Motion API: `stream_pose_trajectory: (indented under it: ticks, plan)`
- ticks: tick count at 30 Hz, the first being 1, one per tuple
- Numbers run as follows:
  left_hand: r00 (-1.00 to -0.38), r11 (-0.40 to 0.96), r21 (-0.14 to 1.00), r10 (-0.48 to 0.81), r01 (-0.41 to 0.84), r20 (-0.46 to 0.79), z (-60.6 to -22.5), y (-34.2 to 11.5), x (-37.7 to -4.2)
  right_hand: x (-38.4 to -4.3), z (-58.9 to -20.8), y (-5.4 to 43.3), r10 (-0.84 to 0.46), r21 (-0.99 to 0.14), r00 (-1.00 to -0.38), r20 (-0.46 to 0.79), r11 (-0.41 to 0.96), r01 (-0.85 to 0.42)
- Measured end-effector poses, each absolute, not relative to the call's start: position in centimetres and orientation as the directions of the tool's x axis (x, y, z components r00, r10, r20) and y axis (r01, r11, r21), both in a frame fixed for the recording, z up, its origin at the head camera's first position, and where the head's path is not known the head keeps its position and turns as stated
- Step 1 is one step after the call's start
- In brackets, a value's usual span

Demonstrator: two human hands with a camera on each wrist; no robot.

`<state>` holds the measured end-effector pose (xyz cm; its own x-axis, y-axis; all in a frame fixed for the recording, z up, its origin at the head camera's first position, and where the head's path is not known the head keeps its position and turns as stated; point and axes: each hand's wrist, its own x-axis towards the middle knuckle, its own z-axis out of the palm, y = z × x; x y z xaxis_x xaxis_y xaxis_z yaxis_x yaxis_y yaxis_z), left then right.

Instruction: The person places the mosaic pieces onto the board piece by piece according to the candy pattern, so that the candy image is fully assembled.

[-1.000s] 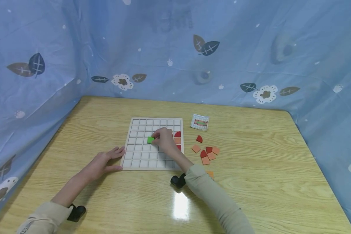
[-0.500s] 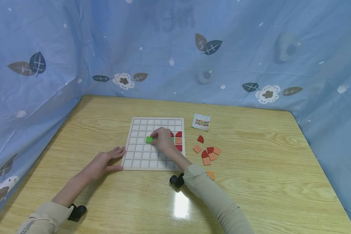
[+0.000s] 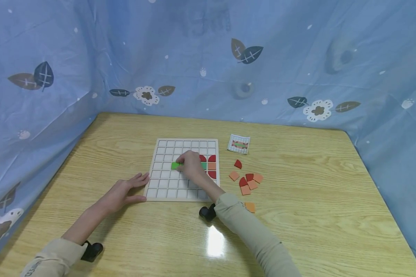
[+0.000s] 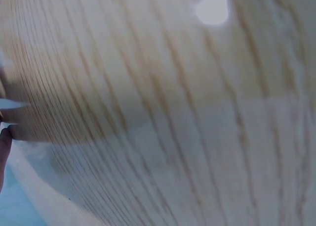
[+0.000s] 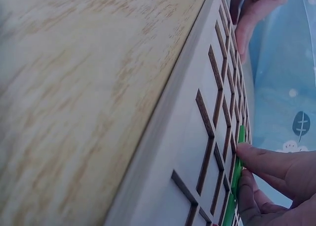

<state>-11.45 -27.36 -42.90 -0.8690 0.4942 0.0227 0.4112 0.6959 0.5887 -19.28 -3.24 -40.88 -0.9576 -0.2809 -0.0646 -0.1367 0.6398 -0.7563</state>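
Observation:
The white grid board (image 3: 170, 184) lies on the table in the head view, with its left edge beside my left hand (image 3: 116, 194). That hand's fingers are spread, and the fingertips touch the board's edge. My right hand (image 3: 191, 165) is over the middle of the board, thumb and finger pinching a bright green square tile (image 3: 175, 166) at a grid cell. In the right wrist view this green tile (image 5: 241, 134) is at the fingertips of my right hand (image 5: 276, 181). Red quarter-round tiles (image 3: 212, 158), an orange tile (image 3: 212, 166) and a darker green tile (image 3: 203, 166) sit in cells at the right.
A pattern card (image 3: 239, 144) lies right of the board, with a loose red quarter-round (image 3: 238, 164) below it. Several red and orange tiles (image 3: 252, 185) form a cluster nearby, and an orange tile (image 3: 250, 207) lies nearer the front. Blue cloth (image 3: 201, 96) hangs behind the table.
My right hand has shifted slightly left, together with the bright green tile. More of the red and darker green tiles shows beside it. My left hand has stayed at the board's edge.

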Motion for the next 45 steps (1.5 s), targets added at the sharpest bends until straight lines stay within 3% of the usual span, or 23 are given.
stream_pose_trajectory:
  ticks: [9,20,31,45]
  plan:
    - [-0.872,0.699,0.588,0.489,0.406,0.021,-42.9,-27.5,-11.4,-19.0,-40.4,-2.9,-0.292,-0.787,-0.954,-0.061,0.603,-0.134]
    - [-0.873,0.710,0.570,0.488,0.414,0.026,-43.1,-27.7,-11.3,-17.9,-39.6,1.3,-0.252,-0.861,-0.954,0.161,0.437,-0.260]
    - [-0.879,0.721,0.566,0.477,0.399,0.013,-42.5,-28.0,-10.8,-15.2,-38.5,9.3,-0.135,-0.890,-0.988,0.072,0.439,-0.124]
    - [-0.870,0.716,0.567,0.493,0.408,0.004,-42.4,-27.2,-11.2,-11.4,-40.2,15.7,-0.133,-0.848,-0.991,-0.004,0.526,-0.067]
